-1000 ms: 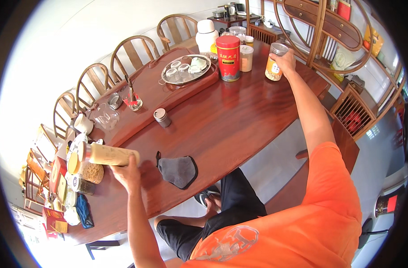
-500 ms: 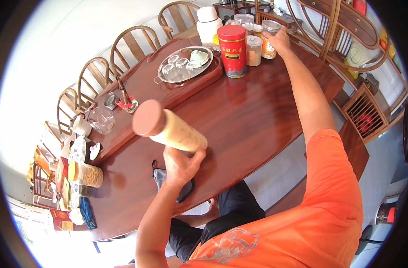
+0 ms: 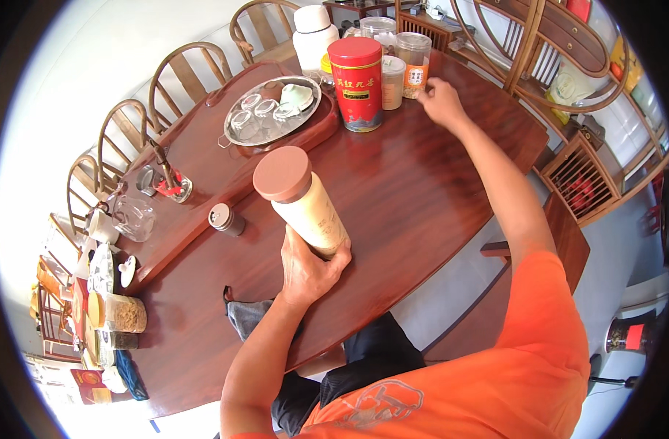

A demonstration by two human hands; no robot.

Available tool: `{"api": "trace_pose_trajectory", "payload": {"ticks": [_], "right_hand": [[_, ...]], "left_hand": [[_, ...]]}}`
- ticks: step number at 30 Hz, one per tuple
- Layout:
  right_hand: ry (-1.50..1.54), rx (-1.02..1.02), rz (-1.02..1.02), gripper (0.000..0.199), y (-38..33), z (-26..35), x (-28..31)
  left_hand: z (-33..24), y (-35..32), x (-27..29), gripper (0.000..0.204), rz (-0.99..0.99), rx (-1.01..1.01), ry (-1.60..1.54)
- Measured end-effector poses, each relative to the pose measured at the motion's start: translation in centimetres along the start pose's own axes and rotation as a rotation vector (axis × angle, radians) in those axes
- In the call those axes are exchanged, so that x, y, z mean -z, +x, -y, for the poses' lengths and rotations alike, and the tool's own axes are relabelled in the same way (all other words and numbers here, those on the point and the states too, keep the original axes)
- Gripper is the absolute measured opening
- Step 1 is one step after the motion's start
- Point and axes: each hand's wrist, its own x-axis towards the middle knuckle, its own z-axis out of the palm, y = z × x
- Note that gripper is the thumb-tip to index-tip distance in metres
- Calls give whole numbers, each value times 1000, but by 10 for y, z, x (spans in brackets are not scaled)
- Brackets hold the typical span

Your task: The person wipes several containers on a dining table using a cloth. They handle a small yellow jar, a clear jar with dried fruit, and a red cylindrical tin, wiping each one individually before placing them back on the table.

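Note:
My left hand (image 3: 311,269) is closed round the lower part of a pale yellow canister (image 3: 314,216) with a wide brown lid, tilted above the table. My right hand (image 3: 442,104) is by the base of a clear jar (image 3: 413,66) with an orange label, its fingers loosely bent and holding nothing. Whether a fingertip still touches that jar is hard to tell. To the jar's left stand a smaller pale jar (image 3: 392,84) and a tall red tin (image 3: 356,86). A small dark shaker-like container (image 3: 226,219) sits beyond the canister.
A round metal tray (image 3: 238,137) of upturned glasses rests on a raised wooden board. A white flask (image 3: 314,40) stands behind the tin. Along the left are a glass pitcher (image 3: 134,218) and a yellow-lidded jar (image 3: 122,313). A grey cloth pouch (image 3: 248,317) lies by my left forearm.
My right hand has let go of the orange-labelled jar and drawn down toward me. The canister in my left hand has swung right and more upright, baring the small dark container.

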Motion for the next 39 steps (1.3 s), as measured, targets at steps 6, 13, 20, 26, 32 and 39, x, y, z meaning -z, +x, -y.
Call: {"api": "trace_pose_trajectory", "payload": {"ticks": [6, 13, 20, 26, 32, 39], "right_hand": [[497, 382, 505, 81, -178, 107, 19], [640, 400, 515, 68, -233, 157, -4], [433, 219, 80, 66, -151, 103, 26], [222, 50, -128, 66, -44, 31, 8], [279, -31, -57, 61, -2, 14, -30], [97, 149, -23, 68, 19, -33, -38]], "left_hand": [[-5, 3, -3, 73, 86, -17, 52], [0, -3, -5, 93, 117, -272, 120], [-1, -5, 2, 64, 41, -163, 115], [0, 0, 0, 37, 6, -159, 79], [4, -2, 5, 30, -46, -128, 44], [9, -4, -2, 29, 9, -194, 64]]}}
